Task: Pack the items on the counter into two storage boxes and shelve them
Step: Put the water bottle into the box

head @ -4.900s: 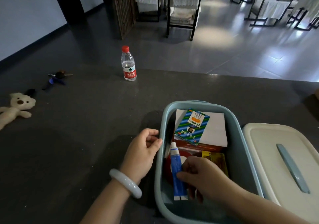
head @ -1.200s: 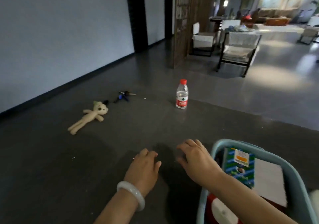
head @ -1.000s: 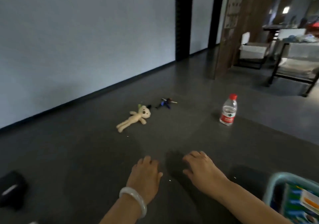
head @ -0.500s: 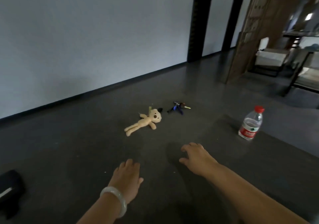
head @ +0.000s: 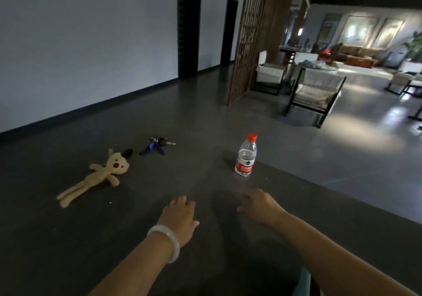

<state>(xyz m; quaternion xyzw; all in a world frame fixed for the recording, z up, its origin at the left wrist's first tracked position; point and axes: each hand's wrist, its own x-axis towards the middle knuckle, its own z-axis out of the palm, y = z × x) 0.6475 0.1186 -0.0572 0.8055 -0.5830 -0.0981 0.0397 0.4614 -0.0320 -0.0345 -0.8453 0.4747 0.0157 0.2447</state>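
The fingers of our left hand (head: 180,217) are straight and close together, with the thumb out to the side. The palm faces down and holds nothing. A pale bracelet (head: 167,243) sits on that wrist. The fingers of our right hand (head: 260,204) are bent a little and apart. They are blurry and hold nothing. We cannot tell if either hand touches the dark counter (head: 68,250) or floats just over it.

There is a lot of bare counter around both hands. Past the right hand a water bottle (head: 246,156) with a red cap stands upright, close to the far edge. That edge runs slanting down to the right, and the shiny floor (head: 342,163) starts behind it. To the left, well apart from the bottle, a soft toy bear (head: 100,174) lies flat with its long legs toward us. Just beyond its head lie some keys (head: 157,146).

The keys are small, and we can only make out dark and blue bits. The storage box (head: 303,284) is almost all cut off. Only a strip of its light blue rim peeks out at the bottom, under our right arm. Something red shows beside it, but we cannot tell what. Far off stand a wooden screen (head: 253,33) and a chair (head: 315,95).
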